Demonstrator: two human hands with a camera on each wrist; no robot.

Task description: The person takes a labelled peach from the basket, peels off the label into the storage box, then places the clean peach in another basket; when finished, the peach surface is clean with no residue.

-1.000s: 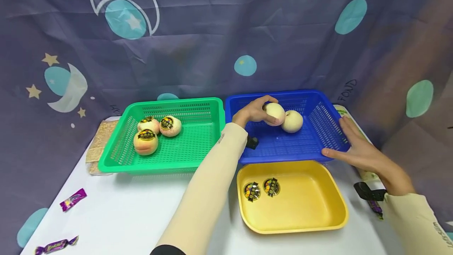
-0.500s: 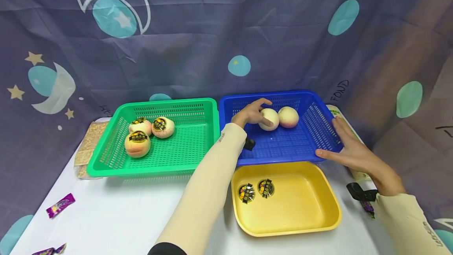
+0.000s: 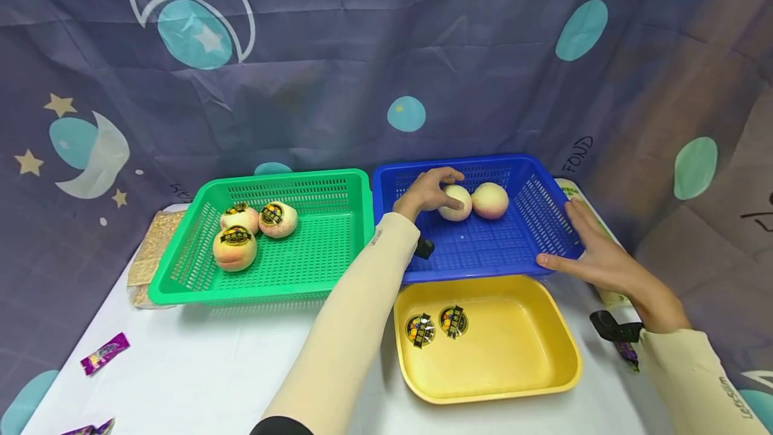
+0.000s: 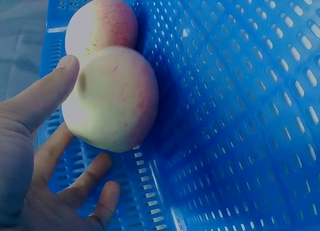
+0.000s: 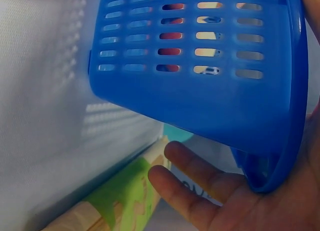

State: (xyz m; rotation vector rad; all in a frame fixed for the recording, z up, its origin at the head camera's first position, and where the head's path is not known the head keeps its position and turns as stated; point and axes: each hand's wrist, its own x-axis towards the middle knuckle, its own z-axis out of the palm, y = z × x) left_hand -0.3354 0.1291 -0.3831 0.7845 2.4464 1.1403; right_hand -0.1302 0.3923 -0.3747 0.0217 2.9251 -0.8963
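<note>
My left hand is in the blue basket at a pale peach. In the left wrist view, the thumb lies at the peach's edge and one finger runs behind it. Two other fingertips are spread apart just beyond the fruit. A second peach with a pink blush sits right beside the first. My right hand rests spread against the basket's front right corner, thumb at the front rim. In the right wrist view, straight fingers extend below the rim.
To the left, a green basket holds three peaches with black-and-gold stickers. A yellow tray with two such stickers lies before the blue basket. Purple-wrapped candies lie at front left. Flat packages sit beside both baskets, and a patterned curtain hangs behind.
The peach at my left hand has come down slightly within the blue basket, and the other peach has shifted and turned, showing more blush. My right hand stays at the corner. The view shifted slightly.
</note>
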